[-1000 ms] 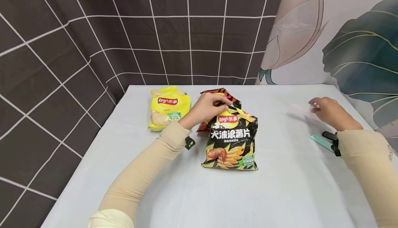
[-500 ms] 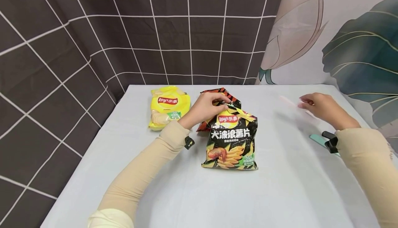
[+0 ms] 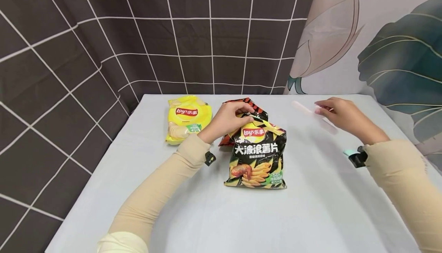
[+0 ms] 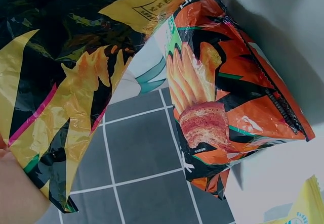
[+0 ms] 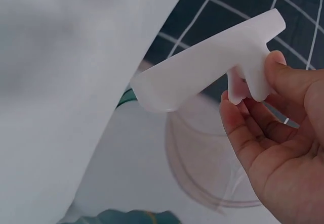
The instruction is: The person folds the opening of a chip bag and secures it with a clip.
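A black Lay's chip bag (image 3: 257, 157) stands upright near the middle of the table, its top corner folded over. My left hand (image 3: 230, 120) pinches that top edge; in the left wrist view part of the hand (image 4: 20, 191) shows at the bag's (image 4: 66, 113) lower left. To the right, clear of the bag, my right hand (image 3: 345, 117) holds a pale pink clip (image 3: 304, 108) in the air. The right wrist view shows thumb and fingers of the hand (image 5: 283, 133) pinching the handles of this wide clip (image 5: 202, 64).
Behind the black bag is a red-orange chip bag (image 3: 226, 141), also seen in the left wrist view (image 4: 243, 82). A yellow Lay's bag (image 3: 188, 120) lies at the back left. A mint-green item (image 3: 349, 152) is partly hidden by my right wrist strap.
My right hand has moved left with the pink clip, closer to the black bag. The left hand and the bags have stayed in place.
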The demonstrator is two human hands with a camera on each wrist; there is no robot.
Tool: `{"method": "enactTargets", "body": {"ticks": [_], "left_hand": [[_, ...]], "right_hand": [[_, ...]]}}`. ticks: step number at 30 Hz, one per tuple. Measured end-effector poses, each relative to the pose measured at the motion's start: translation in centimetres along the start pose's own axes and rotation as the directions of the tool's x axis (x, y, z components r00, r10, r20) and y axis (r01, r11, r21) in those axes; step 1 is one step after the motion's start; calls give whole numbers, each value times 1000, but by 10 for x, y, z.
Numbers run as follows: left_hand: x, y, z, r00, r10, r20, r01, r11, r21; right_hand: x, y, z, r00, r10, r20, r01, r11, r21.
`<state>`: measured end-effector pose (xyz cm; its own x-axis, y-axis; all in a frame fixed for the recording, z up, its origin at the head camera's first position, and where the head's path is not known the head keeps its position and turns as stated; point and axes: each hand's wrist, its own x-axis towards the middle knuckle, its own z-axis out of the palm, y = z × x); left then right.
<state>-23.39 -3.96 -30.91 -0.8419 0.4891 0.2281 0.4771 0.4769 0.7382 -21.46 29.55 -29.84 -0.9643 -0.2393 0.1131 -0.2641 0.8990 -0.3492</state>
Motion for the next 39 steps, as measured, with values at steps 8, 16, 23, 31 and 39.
{"method": "enactTargets", "body": {"ticks": [8,16,23,31,39], "left_hand": [[-1,1,-1,1000,-6,0,6,1000,-4],[-1,1,0,999,-31,-12,31,1000,-6],[1,-1,1,999,-48,-15,48,999,-14],[1,0,2,998,-56,-20,56,998,0],[1,-1,2,999,-40,-21,40,999,1]], "right_hand": [[2,-29,3,995,-75,-58,77,997,23],[2,-50,5,997,-75,-28,77,992,95],[2,-62,7,995,-97,5,95,984,152],[1,-68,10,988,-147,-43,152,975,162],[2,-74,13,987,-147,-72,158,970,188]]}}
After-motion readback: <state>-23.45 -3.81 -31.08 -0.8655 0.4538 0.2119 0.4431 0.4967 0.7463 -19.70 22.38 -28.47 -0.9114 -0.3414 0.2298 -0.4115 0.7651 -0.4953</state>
